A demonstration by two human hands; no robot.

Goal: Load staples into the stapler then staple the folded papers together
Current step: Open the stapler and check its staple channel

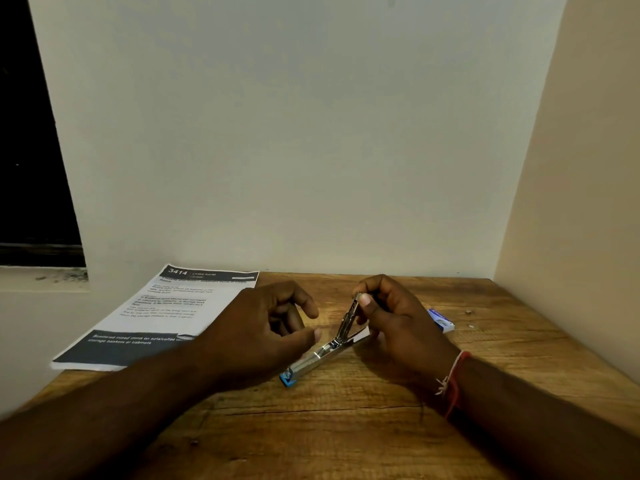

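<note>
A small metal stapler with a blue end lies on the wooden table, hinged open in a V. My right hand pinches the raised top arm of the stapler between thumb and fingers. Just left of the stapler's body hovers my left hand, fingers curled and apart, holding nothing I can see. A printed sheet of paper lies flat at the left, partly under my left hand. A small blue and white staple box sits behind my right hand.
A pale wall rises right behind the table, and a beige side wall closes it off on the right. The paper overhangs the table's left edge. A dark window opening with a sill sits at the far left.
</note>
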